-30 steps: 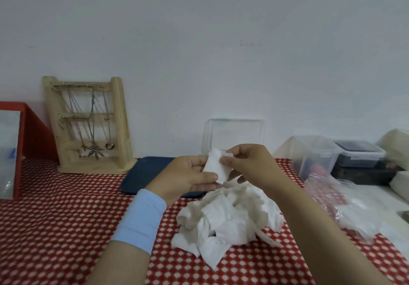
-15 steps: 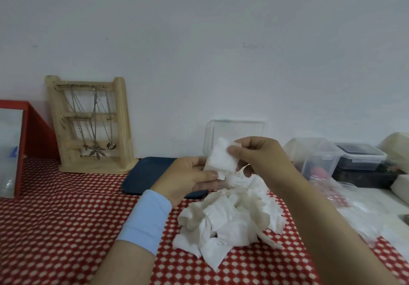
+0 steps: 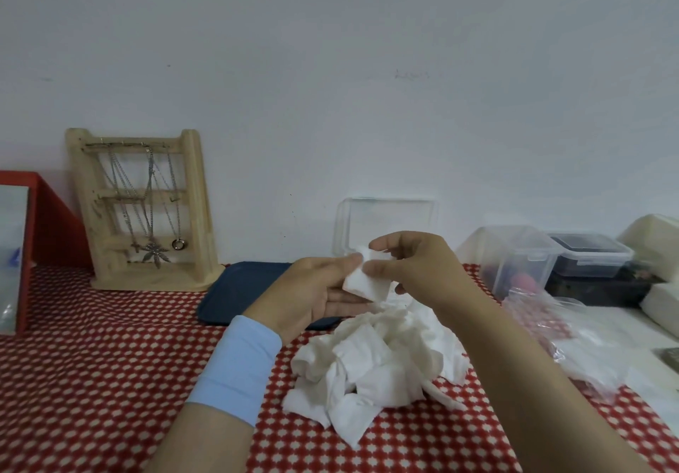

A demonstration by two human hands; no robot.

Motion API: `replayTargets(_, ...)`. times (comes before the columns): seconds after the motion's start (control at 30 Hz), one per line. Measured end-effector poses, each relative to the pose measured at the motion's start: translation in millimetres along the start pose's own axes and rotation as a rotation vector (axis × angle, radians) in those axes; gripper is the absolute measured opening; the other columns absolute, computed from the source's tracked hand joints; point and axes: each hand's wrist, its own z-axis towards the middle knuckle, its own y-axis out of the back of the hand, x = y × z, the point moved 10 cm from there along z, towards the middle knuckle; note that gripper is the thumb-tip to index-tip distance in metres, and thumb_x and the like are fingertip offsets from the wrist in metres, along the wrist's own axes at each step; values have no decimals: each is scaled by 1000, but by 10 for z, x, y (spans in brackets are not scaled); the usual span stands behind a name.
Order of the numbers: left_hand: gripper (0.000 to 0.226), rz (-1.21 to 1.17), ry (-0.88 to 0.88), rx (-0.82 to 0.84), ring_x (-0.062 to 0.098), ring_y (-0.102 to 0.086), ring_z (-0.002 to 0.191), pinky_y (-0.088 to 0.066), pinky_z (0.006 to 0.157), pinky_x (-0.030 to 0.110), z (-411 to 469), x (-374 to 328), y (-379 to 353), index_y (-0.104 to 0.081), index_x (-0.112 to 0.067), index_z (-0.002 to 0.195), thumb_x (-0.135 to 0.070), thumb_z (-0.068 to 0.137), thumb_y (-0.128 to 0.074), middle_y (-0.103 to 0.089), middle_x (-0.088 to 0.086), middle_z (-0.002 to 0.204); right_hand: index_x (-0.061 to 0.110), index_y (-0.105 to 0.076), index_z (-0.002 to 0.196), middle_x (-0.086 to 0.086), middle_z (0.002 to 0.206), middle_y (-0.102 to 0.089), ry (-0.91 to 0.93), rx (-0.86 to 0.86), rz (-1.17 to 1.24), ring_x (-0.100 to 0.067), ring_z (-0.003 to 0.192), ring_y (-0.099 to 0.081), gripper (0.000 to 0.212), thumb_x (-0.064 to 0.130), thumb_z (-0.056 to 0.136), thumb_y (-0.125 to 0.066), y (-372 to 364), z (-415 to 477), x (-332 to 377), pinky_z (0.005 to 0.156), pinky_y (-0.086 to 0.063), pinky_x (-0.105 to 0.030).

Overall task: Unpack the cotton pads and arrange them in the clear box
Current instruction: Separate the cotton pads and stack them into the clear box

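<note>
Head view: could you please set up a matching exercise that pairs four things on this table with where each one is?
Things
1. single cotton pad
2. heap of cotton pads
3. wooden necklace stand
4. dark blue tray

Places
A. flat on the cloth, behind the left hand
B. pinched between the left hand and the right hand
C. upright by the wall, left of the tray
D. lying on the red patterned cloth, below both hands

Pairs: 1-B, 2-D, 3-C, 4-A
</note>
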Motion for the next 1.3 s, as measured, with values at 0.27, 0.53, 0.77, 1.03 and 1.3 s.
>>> replayTargets(0.27, 18, 50, -52, -235, 23, -78, 89, -62, 69, 26, -3, -6, 302, -71, -2, 113, -1, 97, -63, -77, 15, 108, 27, -76, 89, 13, 87, -74, 141, 275, -555, 7, 66, -63, 11, 24, 80, -83, -30, -67, 110, 61, -46, -11)
replayTargets(0.53, 11, 25, -58, -380, 24, -78, 85, -63, 68, 28, -25, -11, 524, -72, -8, 107, -12, 98, -66, -77, 12, 105, 42, -71, 119, 22, 119, -61, 238, 637, -926, 1, 102, -50, 42, 31, 80, -82, -712, -341, -44, 92, -41, -21)
replayTargets(0.77, 6, 48, -75, -399, 23, -78, 87, -63, 70, 31, -38, -37, 557, -73, -14, 95, -13, 97, -67, -77, 10, 103, 38, -75, 113, 22, 116, -67, 276, 616, -963, 3, 94, -51, 31, 26, 85, -77, -768, -383, 23, 89, -35, -18)
replayTargets(1.03, 18, -66, -72, -309, 19, -76, 92, -60, 70, 26, -13, -17, 413, -77, -5, 107, -17, 97, -67, -79, 10, 103, 14, -79, 83, -2, 74, -77, 72, 152, -167, -14, 62, -69, 6, 18, 82, -82, -3, -107, 263, 58, -46, -27)
replayTargets(1.3, 24, -182, -51, -213, 29, -76, 97, -63, 74, 31, 15, 0, 207, -71, 1, 113, -17, 100, -62, -77, 19, 108, 3, -78, 84, 5, 65, -71, -56, -61, -5, -6, 45, -54, 15, 17, 81, -83, 98, -80, 64, 44, -42, -12)
